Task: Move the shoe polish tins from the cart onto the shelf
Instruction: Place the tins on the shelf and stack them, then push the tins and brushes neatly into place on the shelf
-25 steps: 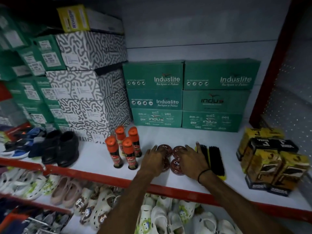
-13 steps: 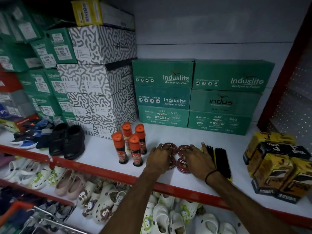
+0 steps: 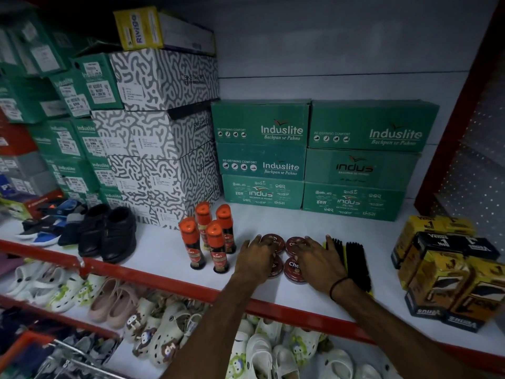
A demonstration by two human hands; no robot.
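Several round dark-red shoe polish tins lie flat in a tight square on the white shelf [image 3: 273, 214]. The back pair [image 3: 293, 242] and the front right tin [image 3: 292, 269] show their lids. My left hand [image 3: 254, 259] rests palm down over the left tins, fingers spread, hiding most of them. My right hand [image 3: 317, 262] lies over the right tins, fingertips on the back one and thumb side against the front one. Neither hand lifts a tin. A corner of the red wire cart [image 3: 35, 348] shows at the bottom left.
Several orange-capped Kiwi polish bottles [image 3: 210, 239] stand just left of the tins, and two black brushes [image 3: 352, 258] lie just right. Green shoe boxes [image 3: 314, 160] line the back wall. Yellow-black boxes [image 3: 442, 274] sit far right, black shoes [image 3: 109, 233] left, sandals below.
My head has turned a little, so the shelf sits further right in view. Both hands stay on the tins with only small shifts of the fingers.
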